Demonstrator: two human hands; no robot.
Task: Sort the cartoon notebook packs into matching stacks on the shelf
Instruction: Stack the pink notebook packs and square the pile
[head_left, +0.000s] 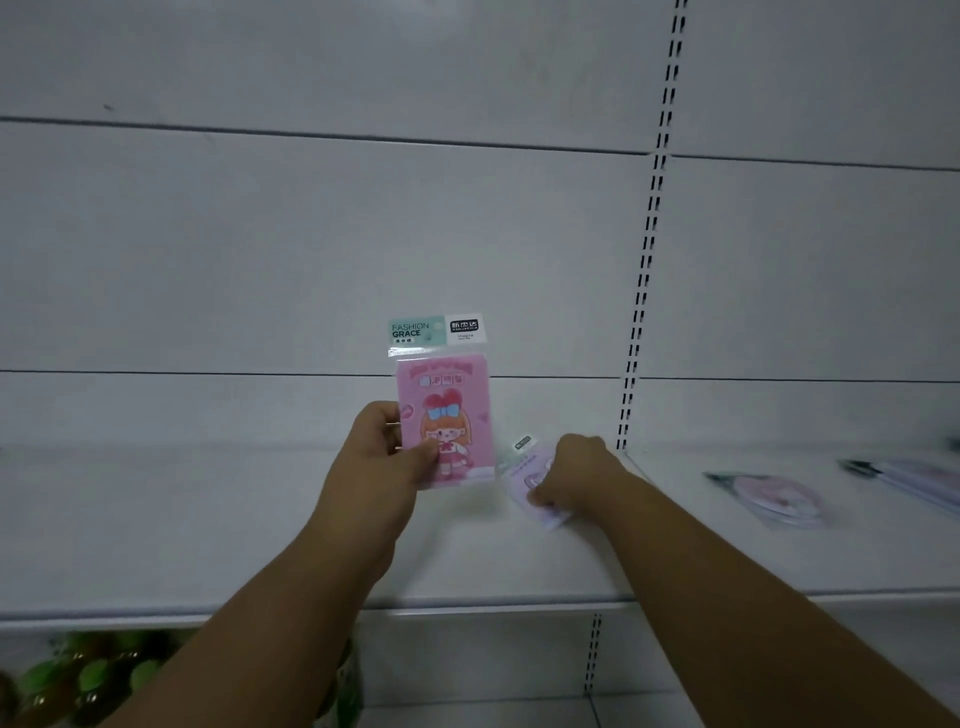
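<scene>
Sorting looks barely begun: the left hand (387, 441) pinches a pink notebook pack (445, 415) upright above the shelf (208, 519), while the right hand (576, 475), at three o'clock from it, grips a lilac pack (522, 475) low over the shelf board. Further packs (779, 496) lie loose out at three o'clock, and no matched stack shows yet.

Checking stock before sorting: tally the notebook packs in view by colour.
Pink pack, held upright by the left hand: 1
Lilac pack, under the right hand: 1
Pale packs on the right shelf, too blurred to tell the colour: at least 2
Total: at least 4
</scene>
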